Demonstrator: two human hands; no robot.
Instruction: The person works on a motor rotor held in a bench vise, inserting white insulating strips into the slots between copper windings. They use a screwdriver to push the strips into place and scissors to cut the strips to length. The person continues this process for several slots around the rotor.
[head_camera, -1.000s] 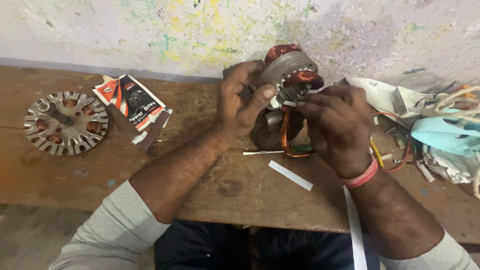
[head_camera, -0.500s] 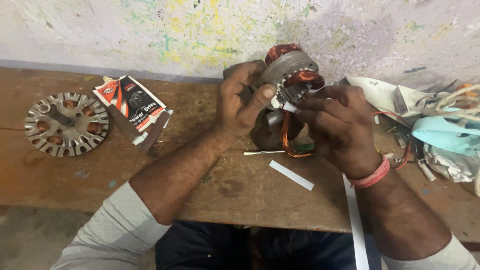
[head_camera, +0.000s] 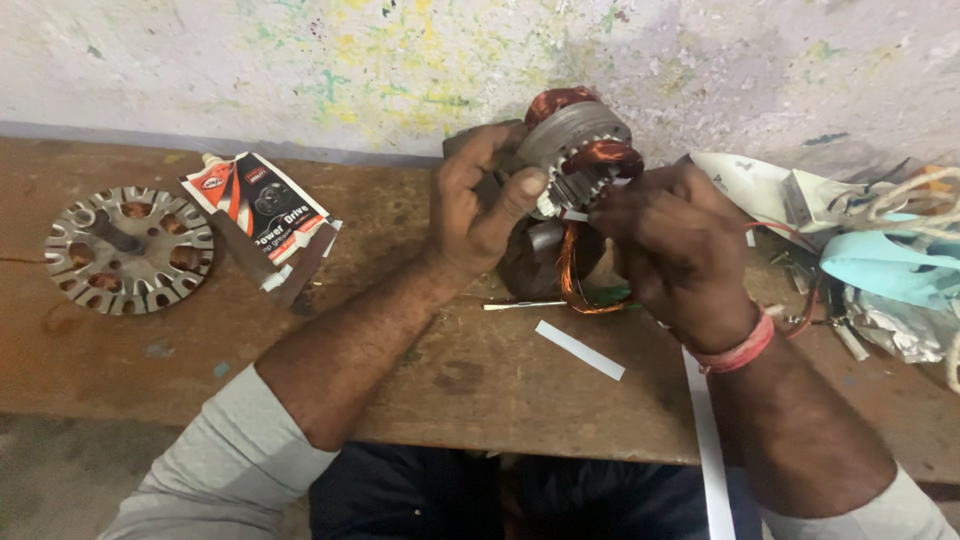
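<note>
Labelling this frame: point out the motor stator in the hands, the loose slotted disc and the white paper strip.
motor stator (head_camera: 575, 135), head view, on its grey laminated rim.
slotted disc (head_camera: 130, 250), head view, on the disc's middle, left on the bench.
white paper strip (head_camera: 580, 350), head view, on the strip's middle.

**Copper, grey and paint-flecked white**

The stator (head_camera: 578, 150) is grey steel wound with reddish-copper coils; a copper wire loop (head_camera: 572, 275) hangs below it. Left of the stator lies a red, black and white packet (head_camera: 262, 212), further left a dull silver slotted disc (head_camera: 128, 248). Beneath, the desk (head_camera: 400, 360) is worn brown. Behind, the wall (head_camera: 300, 60) is off-white, speckled yellow and green.
</note>
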